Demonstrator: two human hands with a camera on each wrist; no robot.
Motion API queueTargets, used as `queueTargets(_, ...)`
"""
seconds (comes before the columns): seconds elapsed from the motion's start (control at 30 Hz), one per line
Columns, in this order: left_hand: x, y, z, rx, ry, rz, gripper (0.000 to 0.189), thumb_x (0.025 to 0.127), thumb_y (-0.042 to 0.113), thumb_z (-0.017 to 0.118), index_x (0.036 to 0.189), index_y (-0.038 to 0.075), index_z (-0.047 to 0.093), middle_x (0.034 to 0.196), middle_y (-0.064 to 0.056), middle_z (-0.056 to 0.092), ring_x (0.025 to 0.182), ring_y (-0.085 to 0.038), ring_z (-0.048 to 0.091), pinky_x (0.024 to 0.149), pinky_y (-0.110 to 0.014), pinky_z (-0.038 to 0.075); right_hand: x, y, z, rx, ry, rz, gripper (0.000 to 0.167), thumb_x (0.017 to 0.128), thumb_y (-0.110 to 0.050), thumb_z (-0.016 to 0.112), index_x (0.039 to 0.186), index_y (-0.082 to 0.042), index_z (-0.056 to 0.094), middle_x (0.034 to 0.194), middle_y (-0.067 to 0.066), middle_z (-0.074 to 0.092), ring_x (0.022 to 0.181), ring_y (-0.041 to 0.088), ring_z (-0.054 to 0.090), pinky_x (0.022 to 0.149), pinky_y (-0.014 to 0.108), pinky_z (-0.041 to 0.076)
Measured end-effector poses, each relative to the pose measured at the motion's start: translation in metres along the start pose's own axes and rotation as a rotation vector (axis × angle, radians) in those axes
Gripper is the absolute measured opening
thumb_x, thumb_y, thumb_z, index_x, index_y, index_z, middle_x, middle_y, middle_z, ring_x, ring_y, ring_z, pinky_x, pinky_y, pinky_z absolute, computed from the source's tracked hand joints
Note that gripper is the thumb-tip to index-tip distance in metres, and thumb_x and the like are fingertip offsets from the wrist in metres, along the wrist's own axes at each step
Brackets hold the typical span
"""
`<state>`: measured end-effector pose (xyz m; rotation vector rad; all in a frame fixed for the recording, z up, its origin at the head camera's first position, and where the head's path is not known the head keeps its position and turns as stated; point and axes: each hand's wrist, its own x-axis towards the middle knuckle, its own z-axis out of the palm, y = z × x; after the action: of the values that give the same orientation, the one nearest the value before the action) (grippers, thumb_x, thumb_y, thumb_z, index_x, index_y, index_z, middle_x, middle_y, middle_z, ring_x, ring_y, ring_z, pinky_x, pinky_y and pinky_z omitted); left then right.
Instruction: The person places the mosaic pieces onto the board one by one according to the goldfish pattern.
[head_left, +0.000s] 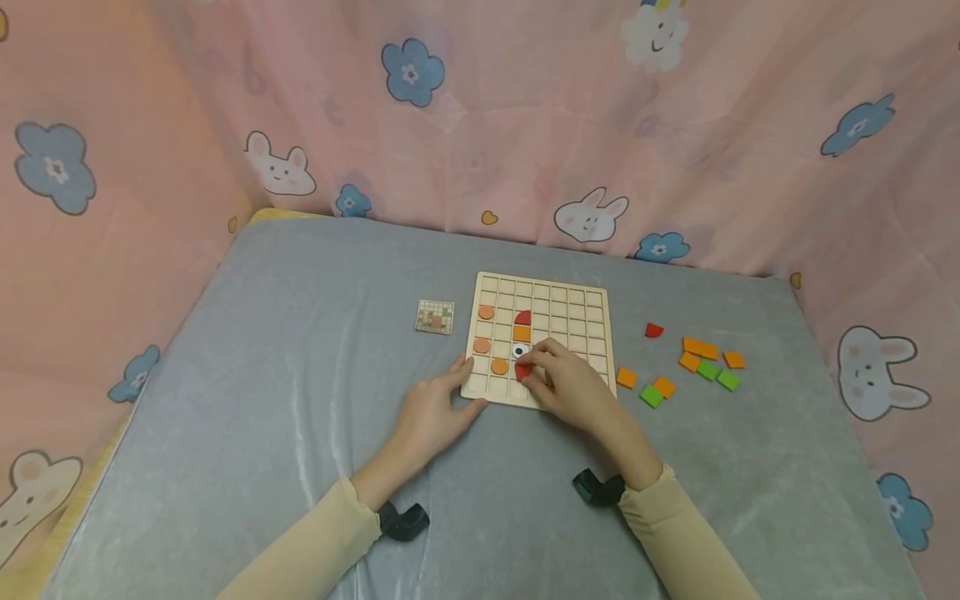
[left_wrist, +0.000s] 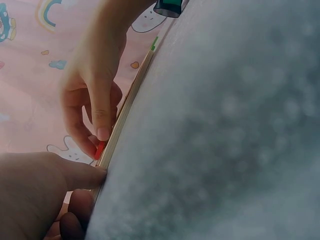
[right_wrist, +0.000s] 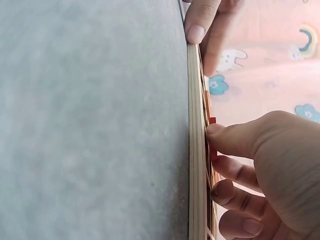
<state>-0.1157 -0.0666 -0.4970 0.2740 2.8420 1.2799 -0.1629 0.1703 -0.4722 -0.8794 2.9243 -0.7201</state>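
Observation:
A wooden grid board (head_left: 558, 329) lies on the cloth-covered table. At its near left corner my left hand (head_left: 431, 412) holds it, thumb at the front edge and a finger along the left side. My right hand (head_left: 570, 387) pinches a red piece (right_wrist: 213, 150) over the near part of the board, with thumb and finger partly covering it. Just beyond the fingertips sits a round eye piece (head_left: 519, 351), then an orange square (head_left: 522, 333) and a red quarter-round piece (head_left: 523, 317). Orange discs (head_left: 486, 312) occupy cells on the left.
Left of the board lies a small pattern card (head_left: 435, 317). Loose orange squares (head_left: 733, 360), green squares (head_left: 652, 396) and a red quarter-round piece (head_left: 654, 331) are scattered to the right. A pink printed curtain (head_left: 480, 125) surrounds the table's back and sides.

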Motion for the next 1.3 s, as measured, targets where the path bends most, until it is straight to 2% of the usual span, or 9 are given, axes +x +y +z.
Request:
queueTargets(0.4,0.0001,0.0002,0.0004,0.004,0.007,-0.001,0.065,0.092,0.027,0.084,0.148,0.003,0.061,0.152,-0.017,0.056,0.137,-0.039,0.055,0.105,-0.052,0.055,-0.0001,-0.0023,-0.0001,0.019,-0.002,0.02,0.02,0.097,-0.014,0.076,0.117,-0.01,0.078,0.117,0.01,0.066,0.066,0.007,0.049,0.063,0.028,0.048)
queueTargets(0.77,0.0004,0.0007,-0.0002,0.013,0.009,0.001,0.065,0.092,0.027,0.084,0.148,0.003,0.061,0.152,-0.017,0.057,0.137,-0.04,0.056,0.105,-0.053,0.054,0.0003,-0.0034,0.0008,0.034,0.001,0.046,0.022,0.092,-0.019,0.083,0.111,-0.009,0.078,0.113,0.008,0.065,0.07,0.011,0.049,0.067,0.031,0.048)
queueTargets(0.87,0.0006,0.0005,-0.0001,0.017,0.008,-0.001,0.065,0.092,0.027,0.084,0.148,0.004,0.061,0.152,-0.016,0.057,0.137,-0.04,0.056,0.105,-0.053,0.054,0.0006,-0.0047,0.0012,0.032,0.015,0.072,0.025,0.091,-0.022,0.085,0.11,-0.008,0.077,0.106,0.007,0.068,0.072,0.013,0.052,0.068,0.032,0.049)
queueTargets(1.07,0.0004,0.0004,-0.0004,0.022,0.004,-0.002,0.064,0.092,0.027,0.084,0.148,0.005,0.062,0.152,-0.016,0.057,0.137,-0.039,0.056,0.106,-0.053,0.054,0.0027,-0.0076,0.0044,0.042,0.053,0.146,0.033,0.087,-0.03,0.09,0.103,-0.005,0.074,0.081,0.001,0.063,0.07,0.014,0.054,0.065,0.031,0.047)
queueTargets(1.17,0.0004,0.0004,-0.0004,0.021,-0.005,-0.012,0.065,0.092,0.028,0.084,0.149,0.006,0.061,0.153,-0.015,0.056,0.138,-0.038,0.055,0.107,-0.053,0.053,0.0023,-0.0061,0.0034,0.061,0.037,0.138,0.034,0.088,-0.031,0.088,0.108,-0.007,0.074,0.08,-0.001,0.062,0.07,0.014,0.054,0.065,0.031,0.047)
queueTargets(1.3,0.0005,-0.0001,0.0002,0.023,-0.005,-0.008,0.065,0.092,0.028,0.084,0.149,0.006,0.061,0.153,-0.014,0.056,0.138,-0.038,0.056,0.107,-0.053,0.053,0.0,0.0004,-0.0012,0.082,-0.024,0.07,0.032,0.091,-0.021,0.081,0.12,-0.009,0.075,0.089,-0.001,0.064,0.075,0.013,0.054,0.069,0.031,0.049)
